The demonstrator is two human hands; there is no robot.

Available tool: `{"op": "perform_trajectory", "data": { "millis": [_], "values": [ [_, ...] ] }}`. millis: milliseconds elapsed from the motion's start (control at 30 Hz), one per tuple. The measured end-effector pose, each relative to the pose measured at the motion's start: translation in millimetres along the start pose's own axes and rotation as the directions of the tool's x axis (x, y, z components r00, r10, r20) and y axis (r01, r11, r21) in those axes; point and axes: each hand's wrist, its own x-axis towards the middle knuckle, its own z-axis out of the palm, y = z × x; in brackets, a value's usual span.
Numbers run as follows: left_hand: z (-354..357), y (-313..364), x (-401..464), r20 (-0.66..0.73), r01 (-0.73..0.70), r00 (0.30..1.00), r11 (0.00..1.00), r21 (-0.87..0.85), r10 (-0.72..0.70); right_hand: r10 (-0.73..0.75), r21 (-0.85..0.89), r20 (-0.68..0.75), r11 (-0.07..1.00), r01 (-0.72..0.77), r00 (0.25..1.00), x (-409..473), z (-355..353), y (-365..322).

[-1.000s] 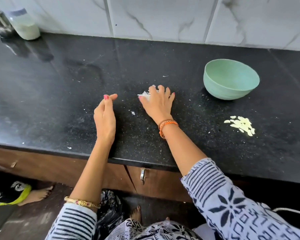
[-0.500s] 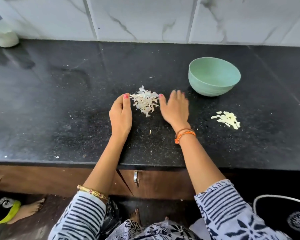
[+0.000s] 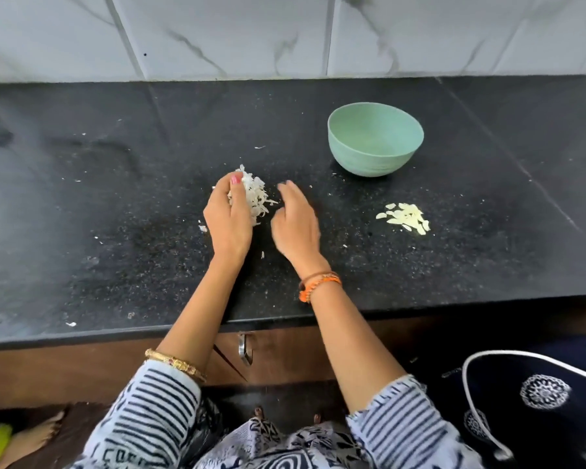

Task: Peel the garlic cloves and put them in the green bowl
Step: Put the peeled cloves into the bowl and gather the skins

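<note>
- Centre of frame, on black counter [image 3: 122, 211]: left hand [image 3: 229, 216] curls round heap of papery garlic skins [image 3: 255, 195], fingers + thumb closed on the pile, pink nail on top.
- Right hand [image 3: 295, 221] just beside heap, on its right; fingers loosely bent, nothing in it, edge of hand low to the counter. Looks like a sweeping/cupping pose.
- Step, my read: peeling done; this is skin clean-up, not peeling. Peeled cloves [image 3: 405, 219] lie in a small pale pile right of centre, on bare counter, well apart from both hands.
- Green bowl [image 3: 375, 138] upper right of centre, upright, looks empty inside. So transfer not yet done.
- Next move likely needs: get the skins off somewhere, then right hand over to the clove pile, pinch or scoop, lift to bowl. Cloves small + flat-lying, so prob. several pinches or a slide-and-scoop.
- Room: open counter betw. hands and cloves, and betw. cloves and bowl; nothing in the path.
- Edges: counter front edge runs across lower-mid frame, near the wrists; cloves sit back from it. Tiled wall [image 3: 285, 35] behind bowl, w/ a gap.
- Stray skin flecks scattered left + centre; light, prone to scatter if swept fast.
</note>
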Motion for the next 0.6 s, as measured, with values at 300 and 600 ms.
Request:
{"op": "perform_trajectory", "data": {
  "millis": [300,600],
  "values": [
    [31,8,-12,0.176,-0.176,0.971,0.983,0.061,0.163,-0.274,-0.318,-0.379,0.936,0.153,0.884,2,-97,60],
    [93,22,-17,0.436,-0.421,0.853,0.871,0.254,0.285,-0.073,-0.751,-0.217,0.650,-0.118,0.974,22,-129,103]
  ]
}}
